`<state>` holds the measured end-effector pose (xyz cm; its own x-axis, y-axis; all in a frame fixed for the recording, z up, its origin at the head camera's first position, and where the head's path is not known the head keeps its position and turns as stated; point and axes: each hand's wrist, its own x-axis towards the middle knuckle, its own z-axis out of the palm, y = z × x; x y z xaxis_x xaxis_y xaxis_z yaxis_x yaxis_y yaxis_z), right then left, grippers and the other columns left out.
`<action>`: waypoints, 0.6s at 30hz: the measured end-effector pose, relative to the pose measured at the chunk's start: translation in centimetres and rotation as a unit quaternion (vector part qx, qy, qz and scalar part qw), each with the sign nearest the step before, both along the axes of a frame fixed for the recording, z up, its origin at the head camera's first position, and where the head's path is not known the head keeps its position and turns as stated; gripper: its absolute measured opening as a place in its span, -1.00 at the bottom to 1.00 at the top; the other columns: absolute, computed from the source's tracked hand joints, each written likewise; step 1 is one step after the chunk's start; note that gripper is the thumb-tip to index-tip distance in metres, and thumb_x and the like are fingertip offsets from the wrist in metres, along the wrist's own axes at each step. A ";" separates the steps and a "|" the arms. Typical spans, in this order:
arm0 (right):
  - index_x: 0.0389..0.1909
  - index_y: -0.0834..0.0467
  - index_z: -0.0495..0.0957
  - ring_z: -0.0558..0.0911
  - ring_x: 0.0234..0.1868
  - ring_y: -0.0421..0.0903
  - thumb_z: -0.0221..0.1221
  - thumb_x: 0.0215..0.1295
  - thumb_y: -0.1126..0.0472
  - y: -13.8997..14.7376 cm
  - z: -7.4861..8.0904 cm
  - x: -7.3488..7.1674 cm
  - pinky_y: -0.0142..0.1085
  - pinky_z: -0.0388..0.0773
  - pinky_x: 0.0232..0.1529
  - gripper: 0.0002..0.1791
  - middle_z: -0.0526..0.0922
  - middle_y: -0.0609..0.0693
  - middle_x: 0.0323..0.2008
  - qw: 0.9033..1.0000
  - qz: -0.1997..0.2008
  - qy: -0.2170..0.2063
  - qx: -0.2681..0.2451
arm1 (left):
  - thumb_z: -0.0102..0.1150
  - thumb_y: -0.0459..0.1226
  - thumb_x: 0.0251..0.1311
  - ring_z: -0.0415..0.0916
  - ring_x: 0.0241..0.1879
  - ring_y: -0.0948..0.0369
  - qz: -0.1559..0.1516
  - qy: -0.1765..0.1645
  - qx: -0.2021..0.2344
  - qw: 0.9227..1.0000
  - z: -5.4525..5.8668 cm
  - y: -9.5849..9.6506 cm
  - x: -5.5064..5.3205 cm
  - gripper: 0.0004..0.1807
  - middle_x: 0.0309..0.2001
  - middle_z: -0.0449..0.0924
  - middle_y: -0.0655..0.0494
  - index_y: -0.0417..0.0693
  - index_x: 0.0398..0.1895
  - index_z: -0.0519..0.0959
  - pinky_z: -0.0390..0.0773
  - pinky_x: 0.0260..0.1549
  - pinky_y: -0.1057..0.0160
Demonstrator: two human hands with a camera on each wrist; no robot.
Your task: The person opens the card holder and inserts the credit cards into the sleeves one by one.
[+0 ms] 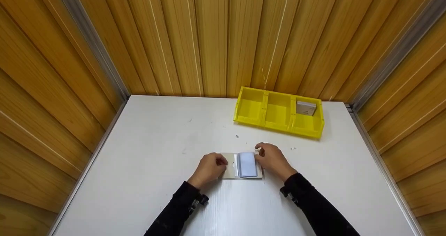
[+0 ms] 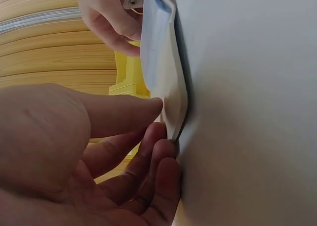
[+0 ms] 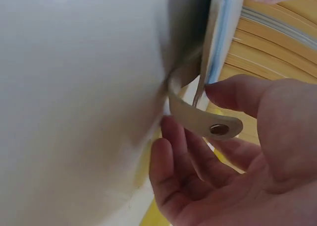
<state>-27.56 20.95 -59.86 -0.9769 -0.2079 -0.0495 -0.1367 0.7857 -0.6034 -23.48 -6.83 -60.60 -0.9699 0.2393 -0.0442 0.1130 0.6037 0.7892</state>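
A small cream card holder (image 1: 229, 172) lies spread on the white table, with clear bluish plastic sleeves (image 1: 247, 164) over its right half. My left hand (image 1: 210, 167) pinches its left cover edge; in the left wrist view the thumb (image 2: 143, 112) lies on the inner face and the fingertips are at the edge. Beside the right edge is my right hand (image 1: 273, 159), its thumb (image 3: 228, 93) touching the holder and its other fingers loosely bent, apart from the thumb. A strap with a metal snap (image 3: 219, 130) curves out from that edge, between thumb and fingers.
A yellow three-compartment bin (image 1: 277, 110) stands at the back right of the white table (image 1: 156, 135). Its right compartment contains a pale boxlike item (image 1: 306, 108). Wood-patterned walls (image 1: 209, 41) enclose the back and both sides.
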 end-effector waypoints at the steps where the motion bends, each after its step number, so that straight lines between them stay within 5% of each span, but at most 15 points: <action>1: 0.13 0.19 0.73 0.60 -0.19 -0.04 0.33 0.44 0.27 0.0 -0.1 0.0 -0.09 0.58 -0.04 -0.71 0.69 0.06 -0.21 1.000 0.009 0.016 0.002 | 0.34 -0.44 0.31 0.57 -0.26 0.24 0.000 0.002 -0.003 1.000 -0.1 0.0 0.0 -0.87 -0.26 0.74 0.06 -0.13 -0.17 0.81 0.60 -0.21 0.24; 7: 0.02 0.24 0.81 0.54 -0.23 -0.03 0.31 0.42 0.42 -0.3 -0.1 0.1 -0.12 0.53 -0.11 -0.77 0.60 0.08 -0.29 0.995 0.055 0.081 0.016 | 0.35 -0.46 0.28 0.57 -0.26 0.23 0.000 0.011 -0.008 1.000 0.0 0.1 0.0 -0.86 -0.26 0.74 0.06 -0.15 -0.17 0.81 0.61 -0.21 0.23; 13: -0.09 0.25 0.85 0.72 -0.13 -0.01 0.21 0.48 0.38 -0.7 0.1 -0.1 -0.04 0.71 0.05 -0.77 0.80 0.13 -0.20 0.998 0.041 0.052 0.006 | 0.36 -0.45 0.30 0.59 -0.26 0.22 0.010 0.005 -0.002 1.000 0.2 0.2 -0.1 -0.87 -0.27 0.74 0.08 -0.12 -0.17 0.81 0.63 -0.18 0.20; 18: -0.09 0.22 0.84 0.65 -0.17 -0.04 0.30 0.54 0.23 -1.1 0.8 -0.5 -0.03 0.67 0.05 -0.82 0.77 0.08 -0.23 0.998 0.057 0.019 0.031 | 0.35 -0.47 0.29 0.57 -0.25 0.23 0.009 0.017 0.004 1.000 0.2 0.2 -0.2 -0.86 -0.27 0.75 0.04 -0.11 -0.19 0.81 0.62 -0.16 0.21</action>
